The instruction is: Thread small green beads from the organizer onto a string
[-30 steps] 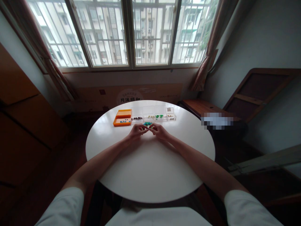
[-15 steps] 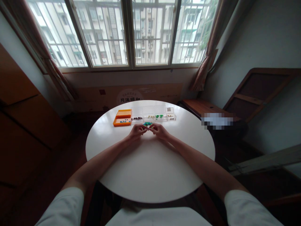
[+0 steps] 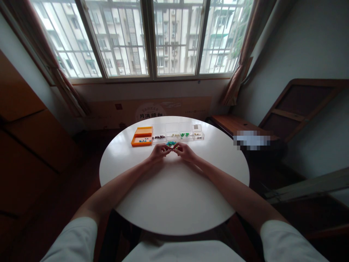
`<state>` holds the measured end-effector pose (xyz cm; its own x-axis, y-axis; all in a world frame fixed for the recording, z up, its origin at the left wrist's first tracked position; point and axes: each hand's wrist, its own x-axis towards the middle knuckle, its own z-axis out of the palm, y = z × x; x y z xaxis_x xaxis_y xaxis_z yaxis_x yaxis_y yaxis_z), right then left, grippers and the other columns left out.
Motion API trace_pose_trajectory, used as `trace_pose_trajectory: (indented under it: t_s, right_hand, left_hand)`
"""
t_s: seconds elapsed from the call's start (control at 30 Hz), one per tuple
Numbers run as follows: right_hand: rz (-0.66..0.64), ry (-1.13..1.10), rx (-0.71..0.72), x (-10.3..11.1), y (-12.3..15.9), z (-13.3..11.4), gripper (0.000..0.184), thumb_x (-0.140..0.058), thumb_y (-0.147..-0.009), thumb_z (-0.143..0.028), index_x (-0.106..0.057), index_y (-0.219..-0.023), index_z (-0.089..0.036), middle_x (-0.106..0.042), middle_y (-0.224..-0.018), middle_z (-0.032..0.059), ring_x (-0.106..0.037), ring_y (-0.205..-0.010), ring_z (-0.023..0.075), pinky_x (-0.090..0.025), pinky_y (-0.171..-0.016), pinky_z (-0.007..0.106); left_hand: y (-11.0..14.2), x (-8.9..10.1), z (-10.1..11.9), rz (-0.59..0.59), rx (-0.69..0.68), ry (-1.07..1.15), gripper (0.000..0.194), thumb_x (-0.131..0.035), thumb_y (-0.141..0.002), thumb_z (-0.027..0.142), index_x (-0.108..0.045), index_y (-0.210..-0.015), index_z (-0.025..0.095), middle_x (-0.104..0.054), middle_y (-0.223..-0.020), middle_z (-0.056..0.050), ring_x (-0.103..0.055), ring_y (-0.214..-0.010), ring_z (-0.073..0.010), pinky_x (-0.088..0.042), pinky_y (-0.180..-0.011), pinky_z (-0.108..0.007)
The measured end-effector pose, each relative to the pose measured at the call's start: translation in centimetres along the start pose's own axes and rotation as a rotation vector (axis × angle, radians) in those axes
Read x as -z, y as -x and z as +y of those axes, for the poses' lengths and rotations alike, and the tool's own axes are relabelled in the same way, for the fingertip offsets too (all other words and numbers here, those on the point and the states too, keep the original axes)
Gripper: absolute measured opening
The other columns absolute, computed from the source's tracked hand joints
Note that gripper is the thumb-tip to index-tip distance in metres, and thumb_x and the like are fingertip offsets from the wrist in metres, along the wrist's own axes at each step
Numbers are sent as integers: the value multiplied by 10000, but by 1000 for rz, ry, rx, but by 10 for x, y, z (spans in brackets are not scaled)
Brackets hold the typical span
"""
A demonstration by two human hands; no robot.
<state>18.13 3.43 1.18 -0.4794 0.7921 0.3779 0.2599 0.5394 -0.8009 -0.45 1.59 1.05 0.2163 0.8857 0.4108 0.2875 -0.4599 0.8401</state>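
Observation:
My left hand (image 3: 159, 151) and my right hand (image 3: 184, 150) meet over the far half of the white round table (image 3: 174, 196). The fingertips of both are pinched together at one spot; whatever they hold is too small to make out. Just beyond them lies a pile of small green and blue pieces (image 3: 171, 143), partly hidden by the fingers. Farther left stands an open orange box (image 3: 141, 144) with several small blue and dark pieces inside. Behind the hands, clear plastic boxes with raised lids hold dark brown pieces (image 3: 158, 137), cream pieces (image 3: 175, 135) and green pieces (image 3: 184, 135).
A smaller clear box (image 3: 199, 137) with tiny yellowish pieces sits at the right end of the row. Past the table are a printed cardboard panel (image 3: 109, 111) and a barred window. To the right is a low wooden bench (image 3: 231, 123) with a blurred-out item on it.
Both hands stay in the same place with only slight finger movement at the pinch. The boxes and the pile have not moved.

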Motion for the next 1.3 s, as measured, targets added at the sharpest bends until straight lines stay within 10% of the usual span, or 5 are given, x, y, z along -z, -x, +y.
trace_pose_trajectory:
  t_s: [1.3]
  right_hand:
    - [-27,-18,7,0,1,2,191,-564,-805,-352,-528,-827,-166,-454,-501,-65,-426,-464,92,-333,-490,224]
  left_hand:
    - [0,0,0,-6,-39,-26,299,-692,-716,395,-715,-784,105,-656,-654,-41,-471,-445,-48,-367,-400,-163]
